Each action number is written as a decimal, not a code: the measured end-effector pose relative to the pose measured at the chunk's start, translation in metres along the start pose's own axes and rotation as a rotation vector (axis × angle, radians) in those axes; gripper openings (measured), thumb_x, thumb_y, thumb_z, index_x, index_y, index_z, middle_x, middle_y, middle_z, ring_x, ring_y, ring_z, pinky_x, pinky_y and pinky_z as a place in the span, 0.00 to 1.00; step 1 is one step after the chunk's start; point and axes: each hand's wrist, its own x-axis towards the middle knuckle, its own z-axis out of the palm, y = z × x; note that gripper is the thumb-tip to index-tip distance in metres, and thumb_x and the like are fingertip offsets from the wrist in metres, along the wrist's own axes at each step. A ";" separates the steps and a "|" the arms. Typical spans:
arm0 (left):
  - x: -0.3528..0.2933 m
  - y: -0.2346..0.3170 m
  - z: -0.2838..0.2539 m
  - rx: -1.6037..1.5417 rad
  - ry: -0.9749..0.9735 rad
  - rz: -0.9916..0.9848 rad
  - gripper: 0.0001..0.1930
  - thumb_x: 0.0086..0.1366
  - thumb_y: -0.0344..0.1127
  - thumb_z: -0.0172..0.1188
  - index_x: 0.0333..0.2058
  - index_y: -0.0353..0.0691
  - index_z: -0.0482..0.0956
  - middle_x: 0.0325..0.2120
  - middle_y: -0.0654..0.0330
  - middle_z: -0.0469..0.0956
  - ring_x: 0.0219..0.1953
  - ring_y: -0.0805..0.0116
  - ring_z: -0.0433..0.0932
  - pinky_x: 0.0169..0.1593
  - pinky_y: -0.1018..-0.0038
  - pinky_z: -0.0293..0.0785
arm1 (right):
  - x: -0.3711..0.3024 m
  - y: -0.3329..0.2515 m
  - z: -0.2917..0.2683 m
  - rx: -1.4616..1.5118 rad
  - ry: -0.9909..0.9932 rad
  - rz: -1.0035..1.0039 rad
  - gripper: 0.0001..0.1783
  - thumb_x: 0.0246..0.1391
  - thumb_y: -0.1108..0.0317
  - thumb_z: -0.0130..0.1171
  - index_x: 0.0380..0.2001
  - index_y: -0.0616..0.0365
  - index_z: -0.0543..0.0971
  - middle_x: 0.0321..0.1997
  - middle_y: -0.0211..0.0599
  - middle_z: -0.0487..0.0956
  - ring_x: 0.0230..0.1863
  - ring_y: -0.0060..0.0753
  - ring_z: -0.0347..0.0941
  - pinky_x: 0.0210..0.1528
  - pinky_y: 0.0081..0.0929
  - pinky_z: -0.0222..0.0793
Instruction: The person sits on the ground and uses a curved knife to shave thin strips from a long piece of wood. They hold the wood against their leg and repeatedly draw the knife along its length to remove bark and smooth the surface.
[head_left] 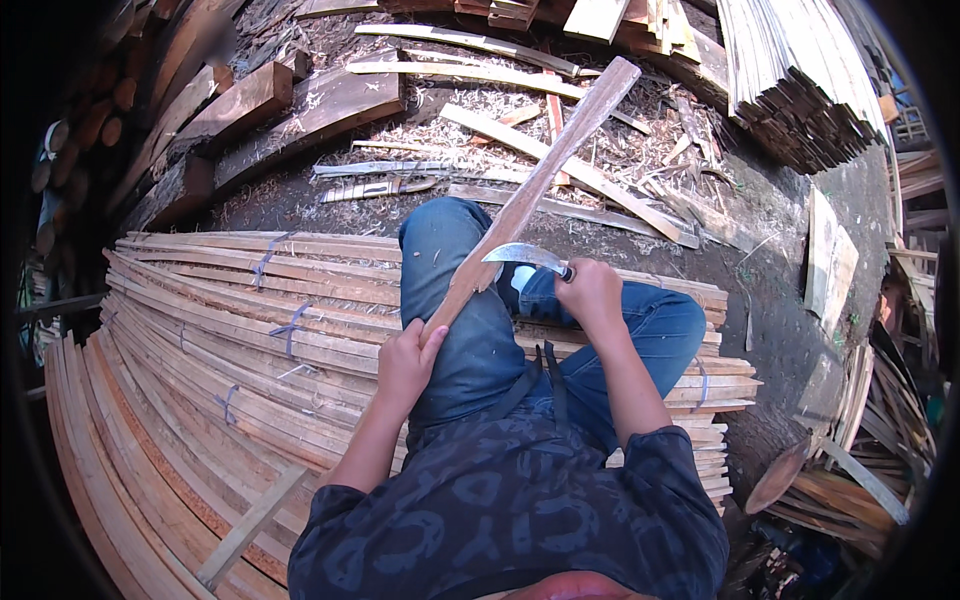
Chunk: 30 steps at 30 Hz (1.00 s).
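A long, rough brown wooden board slants up and to the right across my left thigh. Its near end is gripped by my left hand, with the thumb along the edge. My right hand is closed round the dark handle of a curved knife, a sickle-like blade pointing left. The blade lies at the board's right edge, where the wood looks chipped and notched. Whether the edge is cutting in or only touching, I cannot tell. Most of the handle is hidden by my fingers.
I sit on bundled wooden strips tied with purplish bands. Ahead, loose slats and shavings litter the ground, near a sheathed knife. Thick beams lie at the far left, and a stack of thin slats at the far right.
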 end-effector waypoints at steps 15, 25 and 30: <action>0.001 0.010 -0.003 -0.077 -0.022 -0.002 0.23 0.67 0.50 0.54 0.22 0.35 0.69 0.13 0.44 0.71 0.20 0.40 0.73 0.24 0.54 0.66 | 0.054 0.003 -0.006 -0.315 -0.098 0.004 0.13 0.35 0.62 0.63 0.27 0.53 0.84 0.28 0.45 0.81 0.35 0.48 0.79 0.40 0.41 0.75; -0.004 0.016 0.002 0.044 -0.005 0.022 0.23 0.67 0.52 0.53 0.23 0.38 0.70 0.12 0.47 0.72 0.18 0.42 0.75 0.22 0.53 0.67 | 0.089 0.023 -0.016 -0.283 0.006 0.181 0.12 0.39 0.61 0.62 0.26 0.57 0.83 0.30 0.48 0.82 0.34 0.50 0.80 0.38 0.42 0.75; 0.001 0.027 0.004 0.024 -0.057 -0.014 0.23 0.67 0.54 0.52 0.24 0.39 0.71 0.12 0.48 0.73 0.19 0.43 0.75 0.23 0.53 0.68 | 0.105 0.032 -0.020 -0.212 0.127 0.250 0.13 0.42 0.61 0.60 0.27 0.58 0.83 0.31 0.51 0.82 0.36 0.53 0.79 0.41 0.43 0.74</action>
